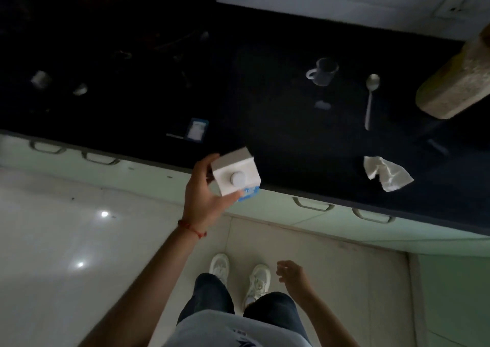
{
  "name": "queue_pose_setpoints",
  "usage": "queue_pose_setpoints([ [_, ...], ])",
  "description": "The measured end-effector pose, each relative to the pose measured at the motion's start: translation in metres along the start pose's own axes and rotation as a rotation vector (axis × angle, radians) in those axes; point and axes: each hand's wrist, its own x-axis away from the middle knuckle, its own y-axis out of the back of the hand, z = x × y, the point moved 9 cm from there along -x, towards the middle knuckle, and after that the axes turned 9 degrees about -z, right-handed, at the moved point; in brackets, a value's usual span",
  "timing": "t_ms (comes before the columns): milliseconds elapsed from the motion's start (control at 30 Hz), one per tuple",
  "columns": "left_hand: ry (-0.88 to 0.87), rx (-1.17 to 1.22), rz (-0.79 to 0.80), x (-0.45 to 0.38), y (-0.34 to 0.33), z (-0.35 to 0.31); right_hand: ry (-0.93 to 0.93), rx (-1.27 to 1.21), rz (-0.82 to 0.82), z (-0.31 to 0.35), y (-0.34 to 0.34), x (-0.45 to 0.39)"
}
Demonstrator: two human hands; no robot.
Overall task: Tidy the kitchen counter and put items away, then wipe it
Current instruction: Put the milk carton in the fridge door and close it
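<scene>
My left hand (202, 190) grips a white and blue carton (236, 173) with a round white cap, held in the air over the front edge of the black counter (265, 124). My right hand (293, 275) hangs low by my legs, fingers loosely apart, holding nothing. On the counter lie a mug (323, 71), a metal spoon (370, 97), a crumpled white tissue (385, 173), a small blue and white packet (196, 129) and a small scrap (322, 105).
A tall beige cylindrical container (458, 79) stands at the counter's right. Dim items (41, 79) sit on the dark left part of the counter. Pale green drawers with handles (313, 205) run below the edge. The tiled floor (66, 227) spreads to the left.
</scene>
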Motion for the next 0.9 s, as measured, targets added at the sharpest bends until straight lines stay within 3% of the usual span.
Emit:
queue_pose_setpoints([
  [200,0.203,-0.086,-0.244,0.102,0.109,0.061,0.179,0.323,0.13,0.042,-0.041,0.011],
  [333,0.367,-0.193,-0.474,0.172,0.175,0.109,0.423,0.681,0.354,0.065,-0.096,0.029],
  [467,0.513,-0.216,-0.712,0.257,0.227,0.145,0.459,0.783,0.418,0.074,-0.143,0.038],
  [600,0.702,-0.219,-0.974,0.36,0.262,0.162,0.551,0.939,0.565,0.081,-0.196,0.067],
  [900,1.001,-0.107,-1.498,0.542,0.299,0.174,0.743,1.132,0.716,0.076,-0.29,0.136],
])
